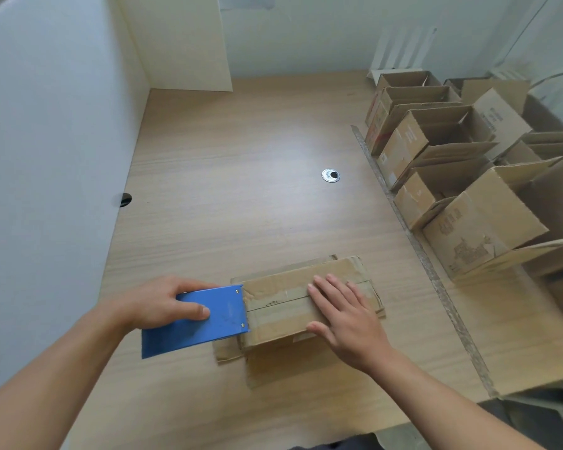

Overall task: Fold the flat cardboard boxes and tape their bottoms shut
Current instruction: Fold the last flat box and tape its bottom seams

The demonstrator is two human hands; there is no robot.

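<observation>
Box (283,306) upside down on desk (241,157), long axis running left-right, far end tilted slightly away. Left hand (163,303) grips blue dispenser (202,319) at box's left end. Right hand (345,319) flat on bottom flaps, fingers straight, slightly spread. Folded boxes (462,177) stacked at right.

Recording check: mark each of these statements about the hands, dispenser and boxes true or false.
1. The left hand grips the blue dispenser. True.
2. The right hand lifts the box off the desk. False: it lies flat on top of the box, which sits on the desk.
3. Several open boxes stand at the desk's right side. True.
4. The dispenser is at the box's right end. False: it is at the left end.
</observation>
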